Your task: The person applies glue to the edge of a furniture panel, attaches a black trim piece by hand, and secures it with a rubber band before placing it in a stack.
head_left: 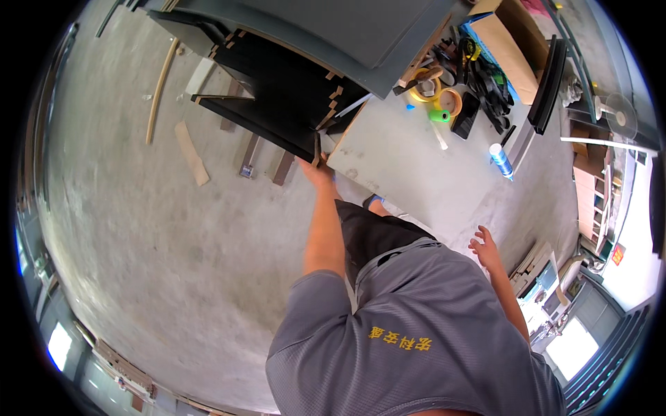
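A large black and grey frame of panels (pixel 277 132) stands in front of me, with tan tape pieces along its inner edges. My left hand (pixel 319 172) is closed around its near lower corner, and its fingertips are partly hidden behind the panel. Above the floor on the right, my right hand (pixel 485 248) hangs free, fingers apart and nothing in them. The nearest thing to it is a pale grey board or tabletop (pixel 416 166), which it does not touch.
On the pale surface are yellow tape rolls (pixel 424 84), a green roll (pixel 439 116), black straps (pixel 485 87) and a blue-white tube (pixel 500 161). A cardboard box (pixel 510 48) stands behind. Wooden strips (pixel 248 154) and a cardboard piece (pixel 191 152) lie on the floor at left.
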`<state>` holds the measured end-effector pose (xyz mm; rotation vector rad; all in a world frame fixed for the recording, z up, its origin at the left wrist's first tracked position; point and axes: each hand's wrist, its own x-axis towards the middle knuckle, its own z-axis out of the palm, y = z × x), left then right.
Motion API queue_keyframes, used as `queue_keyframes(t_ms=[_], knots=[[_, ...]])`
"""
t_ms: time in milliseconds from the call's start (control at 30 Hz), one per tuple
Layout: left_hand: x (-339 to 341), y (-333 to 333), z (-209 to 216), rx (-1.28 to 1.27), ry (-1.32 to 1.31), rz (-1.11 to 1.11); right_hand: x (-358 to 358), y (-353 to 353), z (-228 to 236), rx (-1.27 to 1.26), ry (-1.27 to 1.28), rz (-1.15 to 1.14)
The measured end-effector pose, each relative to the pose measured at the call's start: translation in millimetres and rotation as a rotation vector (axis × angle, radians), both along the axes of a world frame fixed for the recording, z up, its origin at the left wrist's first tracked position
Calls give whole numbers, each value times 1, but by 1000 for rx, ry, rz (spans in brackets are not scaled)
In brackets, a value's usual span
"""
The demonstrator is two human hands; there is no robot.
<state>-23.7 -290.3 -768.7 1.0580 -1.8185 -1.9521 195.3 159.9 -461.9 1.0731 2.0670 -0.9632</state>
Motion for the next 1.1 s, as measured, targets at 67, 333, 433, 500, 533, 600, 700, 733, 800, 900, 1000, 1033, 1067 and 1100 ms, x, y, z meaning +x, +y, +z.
queue_keyframes(t_ms=[67, 333, 433, 500, 533, 600, 700, 733, 800, 900, 1000, 1033, 1067, 1100], knots=[[-12, -5, 10, -106, -86, -167, 10, -1, 0, 3, -9, -37], [-78, -19, 27, -471, -189, -609, 48, -20, -5, 6, -97, -148], [-86, -28, 32, -438, -169, -652, 50, -28, -6, -4, -87, -133], [-86, -38, 37, -420, -195, -713, 48, -34, -7, -18, -61, -135], [-87, -43, 39, -469, -225, -733, 47, -38, -8, -23, -57, -160], [-88, -52, 48, -547, -227, -761, 42, -45, -9, -28, -33, -150], [-104, -60, 76, -567, -200, -542, 33, -57, -11, -38, -41, -158], [-119, -58, 89, -511, -79, -360, 28, -59, -13, -28, -30, -170], [-156, -52, 122, -94, 42, -293, 23, -66, -15, -50, -3, -181], [-217, -37, 174, 81, 162, -240, 24, -75, -21, -64, 7, -207], [-278, -27, 211, -84, 71, -313, 33, -84, -35, -68, 36, -244], [-293, -25, 217, 62, -75, -409, 37, -87, -41, -72, 45, -254], [-306, -22, 221, 186, -169, -497, 42, -90, -46, -59, 57, -269], [-315, -18, 222, 271, -303, -568, 46, -94, -52, -68, 83, -272]])
